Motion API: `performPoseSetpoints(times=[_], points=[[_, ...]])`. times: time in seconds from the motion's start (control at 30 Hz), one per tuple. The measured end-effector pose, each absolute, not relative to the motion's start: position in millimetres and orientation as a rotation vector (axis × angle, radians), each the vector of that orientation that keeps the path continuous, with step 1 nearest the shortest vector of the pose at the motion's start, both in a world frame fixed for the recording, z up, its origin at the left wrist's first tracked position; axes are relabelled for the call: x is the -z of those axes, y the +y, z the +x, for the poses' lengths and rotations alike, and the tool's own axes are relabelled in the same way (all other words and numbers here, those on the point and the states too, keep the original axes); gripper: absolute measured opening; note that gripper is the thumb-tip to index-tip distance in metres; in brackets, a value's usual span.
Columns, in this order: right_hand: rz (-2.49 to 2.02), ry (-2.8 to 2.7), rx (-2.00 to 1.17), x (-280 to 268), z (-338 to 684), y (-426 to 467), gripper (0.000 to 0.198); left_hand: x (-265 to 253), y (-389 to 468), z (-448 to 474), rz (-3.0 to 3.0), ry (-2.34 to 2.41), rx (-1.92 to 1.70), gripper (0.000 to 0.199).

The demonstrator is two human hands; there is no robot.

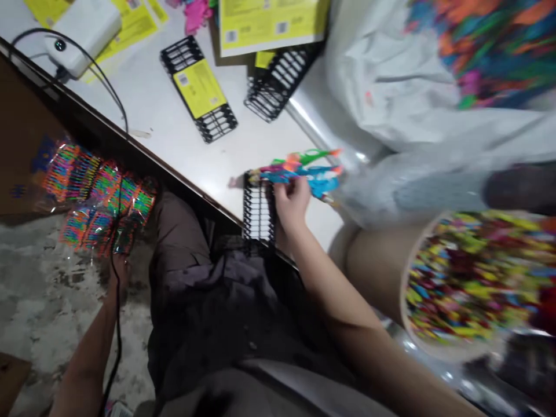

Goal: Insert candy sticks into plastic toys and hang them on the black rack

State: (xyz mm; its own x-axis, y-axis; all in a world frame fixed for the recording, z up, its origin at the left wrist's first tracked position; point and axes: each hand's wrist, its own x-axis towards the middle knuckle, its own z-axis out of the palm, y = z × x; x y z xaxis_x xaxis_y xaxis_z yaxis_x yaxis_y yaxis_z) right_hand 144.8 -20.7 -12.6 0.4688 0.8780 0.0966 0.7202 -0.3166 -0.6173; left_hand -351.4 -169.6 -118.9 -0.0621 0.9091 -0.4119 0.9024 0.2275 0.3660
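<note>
My right hand (293, 202) is over the white table, fingers bent and closed on small blue plastic pieces (321, 180). Green, pink and orange pieces lie among them, blurred. Just beside this hand, a black plastic grid rack (259, 208) reaches over the table's near edge. Low on the left, my left hand (121, 263) is at the lower end of several clear-wrapped packs of multicoloured pieces (106, 179). Its fingers are hidden there, so its grip does not show.
Another black rack (198, 90) with a yellow card lies on the table (169, 139), near a third rack (282, 81). A white box (82, 35) trails a black cable (117, 289). On the right stand a round tub (406, 289) and a white sack (382, 87) of coloured pieces.
</note>
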Motion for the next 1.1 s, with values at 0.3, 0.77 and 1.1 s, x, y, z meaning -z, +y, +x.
performPoseSetpoints(times=[0.3,0.77,1.1], points=[[-1.996,-1.400,-0.414,8.3,146.3,-15.2,0.016,69.9,-245.8,-224.4,1.531,2.150,-0.507,0.028],[-2.017,-1.516,-0.550,-16.4,146.7,-10.1,0.020,-60.7,-37.8,-26.6,2.129,1.244,-1.009,0.024],[-2.302,-1.362,-0.266,-24.9,210.7,-97.8,0.030,-20.3,-171.6,-112.2,1.689,1.514,-0.910,0.019]])
